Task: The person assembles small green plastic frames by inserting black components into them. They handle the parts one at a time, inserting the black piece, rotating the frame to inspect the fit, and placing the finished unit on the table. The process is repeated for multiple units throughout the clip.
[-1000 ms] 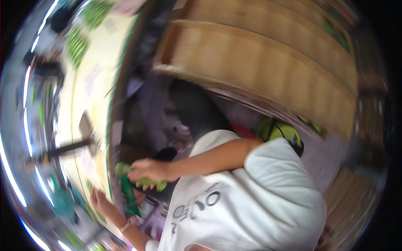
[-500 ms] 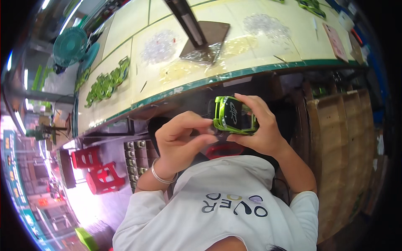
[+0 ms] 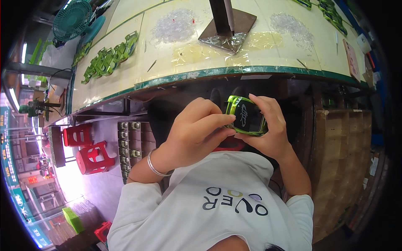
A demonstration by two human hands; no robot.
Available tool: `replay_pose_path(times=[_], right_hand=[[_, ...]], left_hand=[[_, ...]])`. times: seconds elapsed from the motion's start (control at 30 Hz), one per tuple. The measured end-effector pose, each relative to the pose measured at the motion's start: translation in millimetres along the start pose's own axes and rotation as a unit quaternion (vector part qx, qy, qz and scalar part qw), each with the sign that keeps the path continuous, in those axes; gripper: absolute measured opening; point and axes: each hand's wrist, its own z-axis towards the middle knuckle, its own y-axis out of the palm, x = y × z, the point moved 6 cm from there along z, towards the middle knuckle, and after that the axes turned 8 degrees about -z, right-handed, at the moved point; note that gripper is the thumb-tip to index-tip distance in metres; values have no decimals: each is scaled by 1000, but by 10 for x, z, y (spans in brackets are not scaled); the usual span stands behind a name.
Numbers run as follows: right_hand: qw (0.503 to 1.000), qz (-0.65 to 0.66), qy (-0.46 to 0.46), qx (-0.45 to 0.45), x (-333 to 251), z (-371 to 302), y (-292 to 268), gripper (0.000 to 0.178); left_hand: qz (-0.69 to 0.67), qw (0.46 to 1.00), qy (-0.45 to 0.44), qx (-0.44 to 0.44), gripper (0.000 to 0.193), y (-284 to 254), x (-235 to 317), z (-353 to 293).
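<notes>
In front of my lap I hold a boxy bright green plastic frame with a black panel, which carries pale lettering. My right hand grips its right side, thumb along the lower edge and fingers over the top. My left hand is closed in a pinch, with thumb and forefinger tips at the frame's lower left edge. Whatever sits between those fingertips is hidden or too small to name. A silver bangle circles my left wrist.
Ahead, the green-edged table bears two piles of small clear pieces, a metal stand and rows of green frames. At the left are a fan and red stools; a wooden compartment rack stands right.
My left thumb and forefinger, apart before, have come together at the frame's left edge. The frame stays in my right hand. The view has shifted, so the table sits higher and further right.
</notes>
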Motion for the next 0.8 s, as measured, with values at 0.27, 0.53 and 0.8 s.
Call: replay_pose_path(times=[0.27, 0.53, 0.8], right_hand=[[1000, -29, -7, 6, -11, -39, 1, 69], [1000, -15, 13, 22, -32, -40, 14, 69], [995, 46, 91, 14, 42, -95, 115, 65]], left_hand=[[-10, 999, -22, -26, 28, 10, -25, -18], [50, 994, 93, -13, 35, 27, 34, -38], [173, 980, 101, -22, 48, 189, 40, -164]])
